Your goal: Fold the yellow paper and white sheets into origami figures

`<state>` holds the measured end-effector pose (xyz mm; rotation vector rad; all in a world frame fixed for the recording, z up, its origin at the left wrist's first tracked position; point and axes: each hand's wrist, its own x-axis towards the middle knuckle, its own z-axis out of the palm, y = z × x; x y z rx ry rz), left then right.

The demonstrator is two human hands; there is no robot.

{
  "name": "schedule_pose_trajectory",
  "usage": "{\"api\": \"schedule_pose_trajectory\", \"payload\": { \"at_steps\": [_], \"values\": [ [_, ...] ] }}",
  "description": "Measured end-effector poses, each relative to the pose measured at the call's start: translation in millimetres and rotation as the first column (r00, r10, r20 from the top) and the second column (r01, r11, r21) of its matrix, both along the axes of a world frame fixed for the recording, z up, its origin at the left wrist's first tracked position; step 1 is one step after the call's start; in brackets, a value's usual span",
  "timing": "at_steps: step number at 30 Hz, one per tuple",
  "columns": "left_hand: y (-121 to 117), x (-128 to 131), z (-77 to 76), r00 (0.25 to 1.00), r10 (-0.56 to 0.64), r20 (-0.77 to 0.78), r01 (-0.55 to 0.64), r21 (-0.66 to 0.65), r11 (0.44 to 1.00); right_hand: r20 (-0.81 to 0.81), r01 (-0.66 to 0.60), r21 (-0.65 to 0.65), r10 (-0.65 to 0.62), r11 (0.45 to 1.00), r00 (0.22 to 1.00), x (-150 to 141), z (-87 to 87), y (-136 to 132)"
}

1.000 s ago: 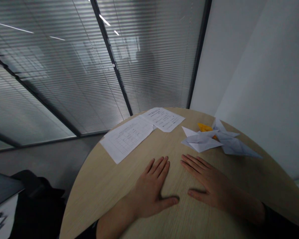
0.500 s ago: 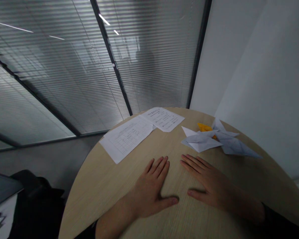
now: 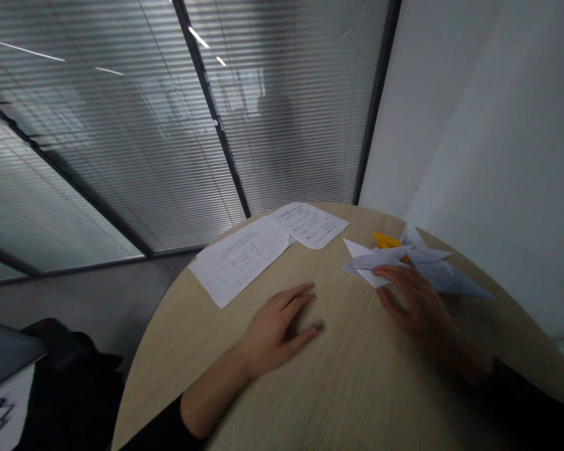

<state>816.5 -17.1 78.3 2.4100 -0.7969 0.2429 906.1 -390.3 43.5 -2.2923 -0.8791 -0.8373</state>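
Observation:
My left hand (image 3: 273,330) is over the middle of the round wooden table (image 3: 348,394), fingers apart and thumb spread, holding nothing. My right hand (image 3: 418,310), slightly blurred, is at the near side of a white folded-paper figure (image 3: 364,260). Its fingertips overlap this figure in view, and its thumb stands apart from the fingers; whether they touch the paper I cannot tell. Behind are more white folded-paper pieces (image 3: 451,275), partly covered by the hand, and a small yellow folded-paper piece (image 3: 385,240) tucked among them.
Two printed sheets lie overlapping at the table's far left: one with a grid (image 3: 242,260), one with lines of text (image 3: 310,225). A glass partition with blinds (image 3: 282,138) stands behind the table and a white wall (image 3: 489,163) at right. Dark objects (image 3: 70,376) are at lower left.
Both hands have come off their flat resting pose. My right hand has moved forward and right to the white folded-paper figure; my left hand has lifted and shifted slightly forward and left.

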Motion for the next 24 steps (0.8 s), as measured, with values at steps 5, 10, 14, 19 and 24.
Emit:
{"api": "schedule_pose_trajectory", "payload": {
  "at_steps": [5,10,14,19,24],
  "values": [
    [4,11,-1.1,0.997,0.077,0.005,-0.076,-0.115,0.99,0.045,0.169,-0.126,-0.164,0.978,0.985,38,-1.2,-15],
    [3,12,-2.1,0.996,0.084,0.033,-0.077,-0.18,0.981,0.078,0.157,-0.116,-0.149,0.981,0.986,42,-1.1,-5],
    [-2,13,-3.0,0.993,0.109,0.04,-0.096,-0.251,0.963,0.021,-0.049,0.018,0.049,0.999,0.999,24,1.6,19],
    [-15,19,-1.5,0.995,0.098,0.0,-0.093,-0.309,0.946,-0.141,-0.281,0.051,0.286,0.958,0.948,3,6.8,60],
    [-23,31,-4.3,0.992,0.127,-0.013,-0.122,-0.395,0.91,-0.168,-0.361,0.149,0.383,0.921,0.908,3,12.1,83]
  ]
}}
